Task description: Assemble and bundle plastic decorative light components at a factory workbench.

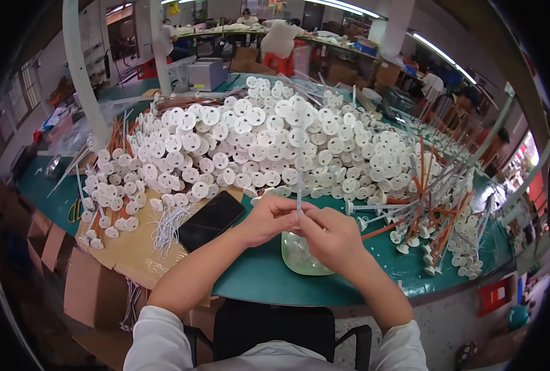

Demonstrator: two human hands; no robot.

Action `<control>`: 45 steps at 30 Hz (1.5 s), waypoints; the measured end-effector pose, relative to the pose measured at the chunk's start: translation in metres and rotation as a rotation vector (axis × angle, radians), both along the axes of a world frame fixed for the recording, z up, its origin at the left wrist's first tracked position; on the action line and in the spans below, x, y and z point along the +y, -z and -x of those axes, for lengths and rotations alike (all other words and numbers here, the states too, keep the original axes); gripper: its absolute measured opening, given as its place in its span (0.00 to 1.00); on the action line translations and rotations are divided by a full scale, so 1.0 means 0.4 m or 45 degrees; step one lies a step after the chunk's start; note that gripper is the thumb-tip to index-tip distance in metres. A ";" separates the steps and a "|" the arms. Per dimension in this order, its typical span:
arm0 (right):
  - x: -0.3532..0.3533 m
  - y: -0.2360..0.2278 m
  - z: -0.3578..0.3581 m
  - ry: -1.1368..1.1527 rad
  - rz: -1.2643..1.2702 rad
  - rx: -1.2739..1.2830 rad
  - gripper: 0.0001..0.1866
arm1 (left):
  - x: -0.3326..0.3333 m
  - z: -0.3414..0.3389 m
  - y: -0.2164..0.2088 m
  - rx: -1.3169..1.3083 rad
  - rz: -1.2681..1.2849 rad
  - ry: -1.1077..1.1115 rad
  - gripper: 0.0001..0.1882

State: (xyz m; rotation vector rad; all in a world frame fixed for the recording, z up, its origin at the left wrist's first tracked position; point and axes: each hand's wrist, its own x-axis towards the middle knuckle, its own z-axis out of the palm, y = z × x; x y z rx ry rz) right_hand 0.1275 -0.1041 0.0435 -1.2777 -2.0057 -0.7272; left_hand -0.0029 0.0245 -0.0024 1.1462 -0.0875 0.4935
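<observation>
In front of me, my left hand [267, 222] and my right hand [335, 240] meet, fingers pinched together. Between them stands a thin, translucent whitish stick [300, 170], held near its lower end. Its blurred top overlaps a large heap of white round discs on stalks [244, 133], so I cannot tell whether it carries a disc. Partly hidden beneath my right hand is a pale green, see-through dish [305, 263]; its contents are hard to make out. To the left of my left hand lies a black phone [212, 221].
A bundle of thin white strips [168, 230] rests on a brown cardboard sheet [123, 250] at the left. Orange and clear sticks with white discs [426, 216] spread across the right of the green table [256, 287]. Scissors [74, 211] lie far left. Other people sit at distant tables.
</observation>
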 end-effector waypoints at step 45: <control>-0.006 0.079 -0.050 -0.115 -0.225 0.306 0.12 | 0.014 -0.001 0.002 0.128 -0.214 -0.226 0.16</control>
